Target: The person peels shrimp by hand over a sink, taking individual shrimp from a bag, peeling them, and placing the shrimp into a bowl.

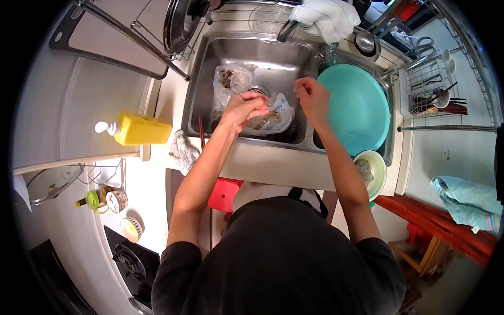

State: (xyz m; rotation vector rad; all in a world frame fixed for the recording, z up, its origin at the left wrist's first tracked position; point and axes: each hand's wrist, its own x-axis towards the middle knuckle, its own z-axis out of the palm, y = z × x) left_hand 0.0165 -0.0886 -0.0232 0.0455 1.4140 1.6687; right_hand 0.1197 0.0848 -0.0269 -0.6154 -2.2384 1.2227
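My left hand point(244, 111) is over the sink point(286, 51), its thumb and fingers pinched together; what they hold, if anything, I cannot make out. Level with it on the right, my right hand point(314, 101) has its fingers curled together near the left rim of a teal basin point(353, 107). Below my left hand lies a white plastic bag point(281, 119) with brownish scraps inside. Another clear bag point(240, 77) with brown contents sits farther back in the sink, by the drain strainer point(258, 90). A pale bowl point(379, 170) holding greyish, translucent pieces point(363, 170) stands beside my right forearm.
The faucet point(287, 30) has a white towel point(328, 18) draped over it. Red-brown chopsticks point(201, 131) and a cloth point(184, 152) lie at the sink's left edge. A yellow pump bottle point(142, 129) is at left, a dish rack point(428, 86) at right.
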